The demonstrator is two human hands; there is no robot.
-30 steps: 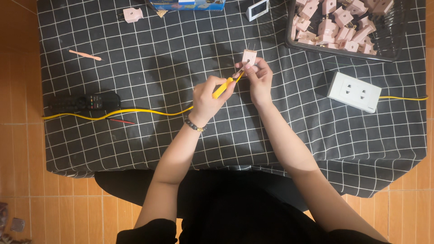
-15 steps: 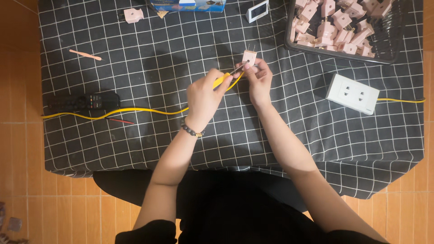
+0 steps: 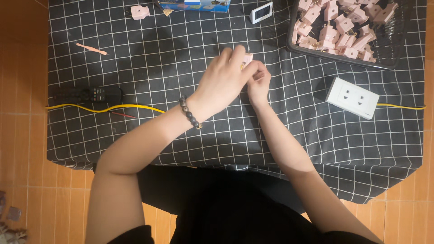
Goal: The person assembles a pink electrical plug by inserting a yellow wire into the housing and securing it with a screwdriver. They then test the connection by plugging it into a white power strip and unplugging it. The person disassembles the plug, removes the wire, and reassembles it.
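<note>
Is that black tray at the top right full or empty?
Partly full: the black tray holds many pink plugs heaped at its left; its right part looks bare.

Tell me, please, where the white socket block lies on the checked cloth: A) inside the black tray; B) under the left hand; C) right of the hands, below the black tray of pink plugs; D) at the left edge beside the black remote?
C: the white socket block lies on the checked cloth to the right of both hands, just below the black tray of pink plugs, with a yellow cable running off its right end.
</note>
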